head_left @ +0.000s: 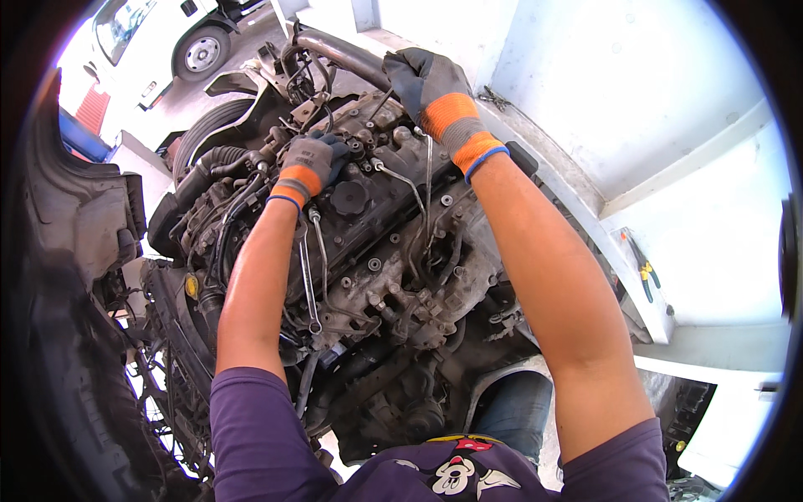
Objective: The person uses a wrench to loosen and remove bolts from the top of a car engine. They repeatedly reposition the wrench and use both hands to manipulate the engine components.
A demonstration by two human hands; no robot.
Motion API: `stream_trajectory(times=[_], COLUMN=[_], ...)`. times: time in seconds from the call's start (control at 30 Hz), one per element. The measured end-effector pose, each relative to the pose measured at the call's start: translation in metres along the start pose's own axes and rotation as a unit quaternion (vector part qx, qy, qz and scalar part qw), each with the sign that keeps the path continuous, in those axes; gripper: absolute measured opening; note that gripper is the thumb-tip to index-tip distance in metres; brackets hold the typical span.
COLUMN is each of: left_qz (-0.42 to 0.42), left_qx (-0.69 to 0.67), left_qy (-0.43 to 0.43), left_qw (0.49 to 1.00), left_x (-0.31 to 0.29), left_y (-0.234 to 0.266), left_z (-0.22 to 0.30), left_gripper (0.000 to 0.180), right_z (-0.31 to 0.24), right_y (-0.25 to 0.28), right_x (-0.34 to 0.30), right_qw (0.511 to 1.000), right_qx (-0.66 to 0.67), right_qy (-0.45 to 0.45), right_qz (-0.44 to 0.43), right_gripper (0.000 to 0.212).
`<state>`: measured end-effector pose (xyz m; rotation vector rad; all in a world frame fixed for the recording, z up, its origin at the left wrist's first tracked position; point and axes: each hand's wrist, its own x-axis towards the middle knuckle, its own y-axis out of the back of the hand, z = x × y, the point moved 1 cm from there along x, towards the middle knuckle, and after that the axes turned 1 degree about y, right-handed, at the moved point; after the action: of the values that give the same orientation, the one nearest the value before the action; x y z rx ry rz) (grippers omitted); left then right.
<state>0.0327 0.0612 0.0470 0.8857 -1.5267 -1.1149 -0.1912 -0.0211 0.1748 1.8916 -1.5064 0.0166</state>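
A greasy engine [376, 226] fills the middle, with a round black oil cap [349, 197] on its dark cover. My left hand [311, 163], in a grey and orange work glove, is on the engine's far side by the fittings behind that cap. Its fingers curl down, and what they grip is hidden. Farther right, my right hand [428, 84], gloved alike, is closed above the engine's far edge, beside a thick dark tube [345, 57]. A thin metal rod [381, 105] runs from under its fingers toward the engine. Bent metal fuel pipes [410, 186] rise between my forearms.
A combination wrench [309, 289] lies on the engine by my left forearm. Pliers with yellow and black handles [644, 272] rest on the white ledge at right. A dark body panel [58, 251] borders the left side. A white truck [159, 46] stands at the far left.
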Motion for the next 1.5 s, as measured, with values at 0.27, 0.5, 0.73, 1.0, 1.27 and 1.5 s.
stream_trajectory(times=[0.27, 0.5, 0.73, 1.0, 1.27, 1.5], left_qz=[-0.098, -0.126, -0.187, -0.239, -0.24, -0.266], left_qx=[0.05, -0.04, 0.007, -0.044, 0.074, 0.078], left_qy=[0.053, 0.114, 0.23, 0.304, 0.281, 0.297], left_qw=[0.993, 0.985, 0.955, 0.921, 0.926, 0.914], left_x=[0.007, 0.019, 0.031, 0.034, 0.054, 0.052], left_y=[0.001, 0.01, 0.009, 0.004, 0.019, 0.017], left_z=[-0.003, 0.002, 0.002, 0.001, 0.035, 0.034], left_gripper=[0.028, 0.026, 0.035, 0.053, 0.047, 0.044], right_z=[-0.01, -0.006, -0.015, -0.004, -0.005, -0.009], right_y=[0.001, 0.01, 0.004, -0.005, -0.004, -0.003], right_x=[-0.002, -0.001, -0.003, 0.003, 0.0, -0.004], right_qw=[0.998, 0.998, 0.997, 0.997, 0.996, 0.994], right_qx=[-0.038, -0.009, -0.047, -0.076, -0.085, -0.103], right_qy=[-0.037, -0.044, -0.032, -0.007, 0.003, 0.019], right_qz=[-0.035, -0.053, -0.049, -0.026, -0.027, -0.037], right_gripper=[0.034, 0.034, 0.036, 0.035, 0.033, 0.035])
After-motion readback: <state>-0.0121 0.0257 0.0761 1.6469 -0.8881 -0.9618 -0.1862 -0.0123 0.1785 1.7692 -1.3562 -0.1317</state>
